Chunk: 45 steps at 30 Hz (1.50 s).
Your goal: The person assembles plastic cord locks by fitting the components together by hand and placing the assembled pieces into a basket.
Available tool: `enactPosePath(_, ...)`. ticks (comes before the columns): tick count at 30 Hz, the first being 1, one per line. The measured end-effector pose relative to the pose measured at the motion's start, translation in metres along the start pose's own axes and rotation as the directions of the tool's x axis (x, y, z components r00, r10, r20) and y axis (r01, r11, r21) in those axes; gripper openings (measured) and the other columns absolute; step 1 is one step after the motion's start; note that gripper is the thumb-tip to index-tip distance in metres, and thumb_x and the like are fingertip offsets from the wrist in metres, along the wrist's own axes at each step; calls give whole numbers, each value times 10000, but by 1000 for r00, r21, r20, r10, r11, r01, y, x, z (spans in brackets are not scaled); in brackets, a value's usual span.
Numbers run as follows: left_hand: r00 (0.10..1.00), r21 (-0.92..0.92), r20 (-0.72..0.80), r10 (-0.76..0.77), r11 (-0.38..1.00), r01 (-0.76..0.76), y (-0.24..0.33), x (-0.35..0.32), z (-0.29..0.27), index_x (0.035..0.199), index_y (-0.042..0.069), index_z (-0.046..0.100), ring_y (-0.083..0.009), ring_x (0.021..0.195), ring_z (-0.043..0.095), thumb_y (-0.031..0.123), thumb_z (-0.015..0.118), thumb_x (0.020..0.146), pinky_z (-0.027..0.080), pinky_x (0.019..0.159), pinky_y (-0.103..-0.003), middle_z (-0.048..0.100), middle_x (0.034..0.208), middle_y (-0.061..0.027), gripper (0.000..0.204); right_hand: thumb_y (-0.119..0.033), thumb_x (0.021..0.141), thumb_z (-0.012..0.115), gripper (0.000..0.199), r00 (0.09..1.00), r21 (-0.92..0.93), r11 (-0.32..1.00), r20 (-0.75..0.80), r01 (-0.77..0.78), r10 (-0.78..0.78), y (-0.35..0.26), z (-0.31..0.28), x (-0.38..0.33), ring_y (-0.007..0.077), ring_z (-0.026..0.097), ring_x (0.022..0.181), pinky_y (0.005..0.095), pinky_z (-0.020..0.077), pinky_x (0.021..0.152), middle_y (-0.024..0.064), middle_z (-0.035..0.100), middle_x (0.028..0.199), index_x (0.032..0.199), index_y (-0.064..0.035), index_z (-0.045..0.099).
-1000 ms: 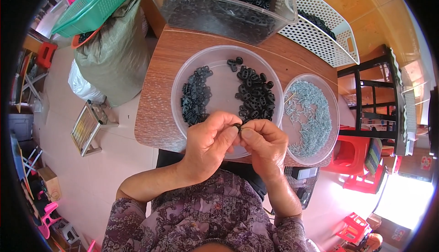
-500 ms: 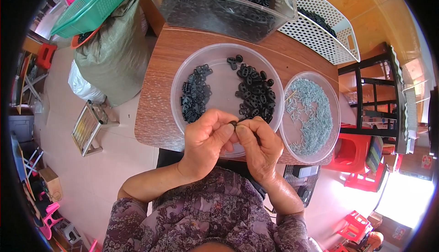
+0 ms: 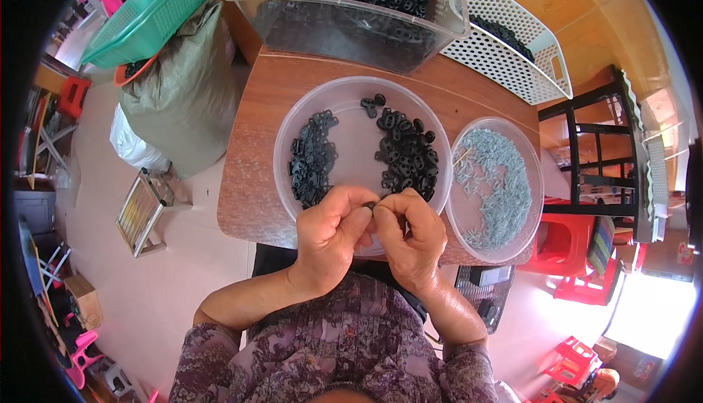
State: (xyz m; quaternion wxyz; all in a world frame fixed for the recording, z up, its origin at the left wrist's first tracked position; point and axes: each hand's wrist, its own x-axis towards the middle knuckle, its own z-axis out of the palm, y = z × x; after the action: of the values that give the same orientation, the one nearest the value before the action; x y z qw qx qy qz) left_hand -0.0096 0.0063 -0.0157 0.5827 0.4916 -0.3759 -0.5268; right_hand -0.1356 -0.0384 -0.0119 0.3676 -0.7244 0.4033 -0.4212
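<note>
One small black piece (image 3: 369, 206) — held in tight thumb-and-finger pinches by left hand (image 3: 327, 238) and right hand (image 3: 412, 240) — over a round translucent tub (image 3: 356, 147) of black plastic fittings (image 3: 408, 155).

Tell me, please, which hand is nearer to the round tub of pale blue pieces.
Right: the right hand is just left of the tub; the left hand is farther left.

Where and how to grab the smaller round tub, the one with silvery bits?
Probably pinch the right-hand rim of the smaller round tub, coming from above on the right. That rim is thin, raised and uncovered, whereas the left rim sits close beside the larger round tub. Hold it level: the silvery bits look loose.
</note>
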Motion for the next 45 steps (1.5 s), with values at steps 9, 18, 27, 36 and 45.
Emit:
enactPosePath(9, 1000, 35, 15, -22, 999, 21, 7, 8, -10, 1083, 7, 559, -56, 634, 532, 94, 494, 939, 449, 568, -190, 599, 764, -24, 181, -16, 782, 621, 66, 983, 137, 984, 159, -118, 96, 3, -11, 24, 254, 542, 642, 339, 438, 581, 105, 552, 698, 838, -6, 587)
enactPosePath(18, 991, 6, 56, -125, 992, 125, 7, 9, -24, 1077, 24, 576, -53, 637, 521, 125, 503, 932, 434, 574, -186, 601, 774, -18, 191, -16, 641, 606, 184, 891, -626, 641, 232, 444, -391, 65, 15, 118, 317, 529, 808, 373, 460, 676, 132, 573, 796, 825, -15, 615)
enactPosePath(27, 990, -30, 67, -122, 992, 124, 8, 9, -34, 1079, 24, 576, -60, 641, 532, 129, 505, 934, 443, 586, -189, 605, 776, -25, 193, 46, 634, 557, 263, 868, -561, 663, 353, 496, -350, 60, 5, 116, 308, 539, 778, 393, 475, 671, 100, 583, 809, 860, -53, 646)
enactPosePath(36, 994, -28, 52, -97, 995, 99, 8, 9, -34, 1082, 11, 572, -65, 647, 545, 136, 507, 938, 456, 598, -194, 611, 781, -37, 201, 2, 665, 556, 225, 827, -635, 531, 405, 562, -391, 62, 20, 126, 299, 532, 820, 383, 471, 683, 118, 581, 830, 872, -37, 638)
enactPosePath(45, 995, -43, 45, -88, 995, 89, 5, 10, -33, 1083, 4, 572, -55, 642, 537, 131, 511, 937, 450, 592, -184, 610, 780, -32, 202, -59, 639, 589, 139, 835, -700, 455, 458, 551, -306, 66, 44, 126, 295, 505, 837, 365, 464, 726, 145, 557, 812, 770, -28, 627)
